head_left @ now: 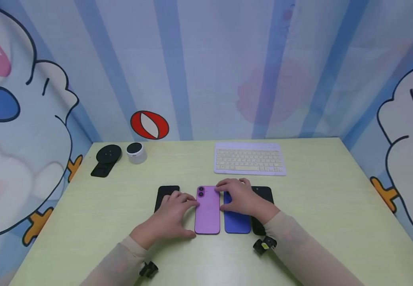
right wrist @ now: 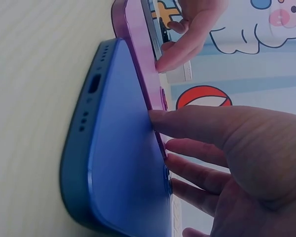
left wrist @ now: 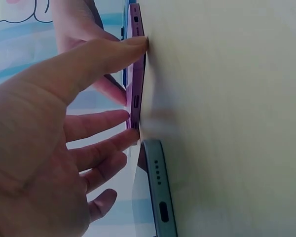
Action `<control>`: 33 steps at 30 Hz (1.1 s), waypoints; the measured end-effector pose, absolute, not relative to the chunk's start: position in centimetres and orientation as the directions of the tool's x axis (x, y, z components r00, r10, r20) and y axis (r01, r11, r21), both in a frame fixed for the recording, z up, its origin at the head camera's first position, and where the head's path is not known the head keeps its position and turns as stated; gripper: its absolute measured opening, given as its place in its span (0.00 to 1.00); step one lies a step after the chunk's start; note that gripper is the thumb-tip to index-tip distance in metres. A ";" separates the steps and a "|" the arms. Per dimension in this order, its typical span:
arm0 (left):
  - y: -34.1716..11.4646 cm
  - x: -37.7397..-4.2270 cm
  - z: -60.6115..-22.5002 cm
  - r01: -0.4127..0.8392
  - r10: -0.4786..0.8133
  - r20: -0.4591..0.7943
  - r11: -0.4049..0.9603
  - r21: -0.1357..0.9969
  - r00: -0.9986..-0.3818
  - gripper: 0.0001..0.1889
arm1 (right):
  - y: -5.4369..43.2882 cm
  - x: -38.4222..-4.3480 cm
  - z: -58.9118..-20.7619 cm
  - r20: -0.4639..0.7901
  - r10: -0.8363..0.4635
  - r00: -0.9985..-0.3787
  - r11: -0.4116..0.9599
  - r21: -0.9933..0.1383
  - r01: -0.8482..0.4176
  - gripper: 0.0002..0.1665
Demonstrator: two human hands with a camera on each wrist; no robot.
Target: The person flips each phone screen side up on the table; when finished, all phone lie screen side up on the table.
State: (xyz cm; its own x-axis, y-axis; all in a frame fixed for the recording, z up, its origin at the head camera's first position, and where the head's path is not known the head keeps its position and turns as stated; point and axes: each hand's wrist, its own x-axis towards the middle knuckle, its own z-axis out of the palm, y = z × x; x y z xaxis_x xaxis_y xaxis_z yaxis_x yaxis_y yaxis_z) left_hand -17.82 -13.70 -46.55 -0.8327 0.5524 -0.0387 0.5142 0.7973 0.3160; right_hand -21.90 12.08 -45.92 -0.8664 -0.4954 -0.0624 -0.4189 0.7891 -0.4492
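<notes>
A purple phone [head_left: 207, 216] lies back up on the table, its two camera lenses at the top left. My left hand [head_left: 168, 217] touches its left edge, with the thumb near the lower corner and fingertips higher up; the left wrist view shows this thumb [left wrist: 116, 52] against the phone's side. On the other side my right hand [head_left: 243, 198] reaches over a blue phone [head_left: 237, 222] and touches the purple phone's right edge with thumb and fingertips. A black phone [head_left: 167, 192] is partly hidden behind my left hand. Another black phone [head_left: 263, 193] lies beneath my right wrist.
Behind the phones lies a lilac keyboard [head_left: 250, 159] with pale keys. At the back left are a black stand with a round pad [head_left: 109, 153] and a small white cylinder [head_left: 137, 154] with a black top. A printed curtain [head_left: 213, 71] borders the table [head_left: 317, 190].
</notes>
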 end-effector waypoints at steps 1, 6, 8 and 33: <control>-13.6 -17.8 -46.5 0.513 0.550 -0.038 0.800 0.310 -0.834 0.43 | 12.1 -21.9 -45.9 -0.061 -0.493 -0.868 0.788 -0.454 -0.416 0.34; -13.1 -17.7 -46.4 0.492 0.529 -0.048 0.816 0.303 -0.848 0.41 | 11.9 -21.9 -45.9 -0.061 -0.474 -0.878 0.783 -0.486 -0.389 0.34; -13.0 -17.7 -46.3 0.483 0.521 -0.052 0.820 0.306 -0.852 0.41 | 11.8 -21.9 -45.9 -0.059 -0.462 -0.885 0.783 -0.495 -0.376 0.34; -12.5 -17.7 -46.5 0.467 0.501 -0.049 0.834 0.292 -0.864 0.45 | 11.1 -22.0 -45.8 -0.071 -0.383 -0.921 0.794 -0.535 -0.289 0.35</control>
